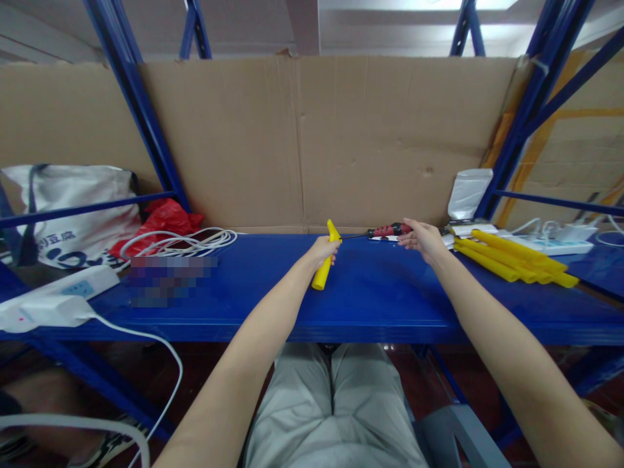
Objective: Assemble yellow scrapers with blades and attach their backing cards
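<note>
My left hand (327, 248) is closed around a yellow tube-like part (320, 278), which stands tilted, with a narrower pointed end above the fist. A screwdriver (387, 231) with a red and black handle lies level, its thin shaft running left to the yellow part by my left fist. Whether the tip is inside the part I cannot tell. My right hand (423, 239) is at the rear end of the screwdriver handle, thumb on top and fingers loosely curled below. Several yellow tubes (511, 259) lie side by side to the right of my right hand.
On the blue shelf (273, 312), white cables (185, 244), a red plastic bag (168, 218) and a power strip (53, 299) sit left. Another power strip (560, 244) and a silvery packet (468, 193) are right. Cardboard (370, 130) backs the shelf; blue posts flank it.
</note>
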### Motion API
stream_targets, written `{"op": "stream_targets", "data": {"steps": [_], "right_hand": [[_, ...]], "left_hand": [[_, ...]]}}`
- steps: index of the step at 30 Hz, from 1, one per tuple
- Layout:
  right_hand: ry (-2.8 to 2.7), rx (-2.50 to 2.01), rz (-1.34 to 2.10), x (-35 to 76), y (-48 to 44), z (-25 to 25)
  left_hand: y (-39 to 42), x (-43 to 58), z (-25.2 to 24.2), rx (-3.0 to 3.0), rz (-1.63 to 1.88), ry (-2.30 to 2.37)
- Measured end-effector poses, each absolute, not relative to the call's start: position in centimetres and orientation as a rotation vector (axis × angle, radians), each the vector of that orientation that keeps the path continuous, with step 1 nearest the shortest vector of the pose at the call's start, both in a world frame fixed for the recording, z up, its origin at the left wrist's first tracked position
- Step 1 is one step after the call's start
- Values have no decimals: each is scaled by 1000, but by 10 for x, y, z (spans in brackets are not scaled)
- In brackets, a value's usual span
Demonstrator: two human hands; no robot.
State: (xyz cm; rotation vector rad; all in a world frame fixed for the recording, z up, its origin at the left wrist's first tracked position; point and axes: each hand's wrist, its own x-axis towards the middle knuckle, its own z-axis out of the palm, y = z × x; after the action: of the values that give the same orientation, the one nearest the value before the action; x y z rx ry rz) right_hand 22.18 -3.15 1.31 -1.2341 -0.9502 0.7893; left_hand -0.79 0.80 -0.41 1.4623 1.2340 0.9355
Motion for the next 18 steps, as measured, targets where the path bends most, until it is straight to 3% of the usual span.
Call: {"op": "stream_targets", "data": {"steps": [18], "right_hand": [[-910,-1300,718,242,-26,10]], "left_hand": [[3,-5,-3,1478,915,1249]]}}
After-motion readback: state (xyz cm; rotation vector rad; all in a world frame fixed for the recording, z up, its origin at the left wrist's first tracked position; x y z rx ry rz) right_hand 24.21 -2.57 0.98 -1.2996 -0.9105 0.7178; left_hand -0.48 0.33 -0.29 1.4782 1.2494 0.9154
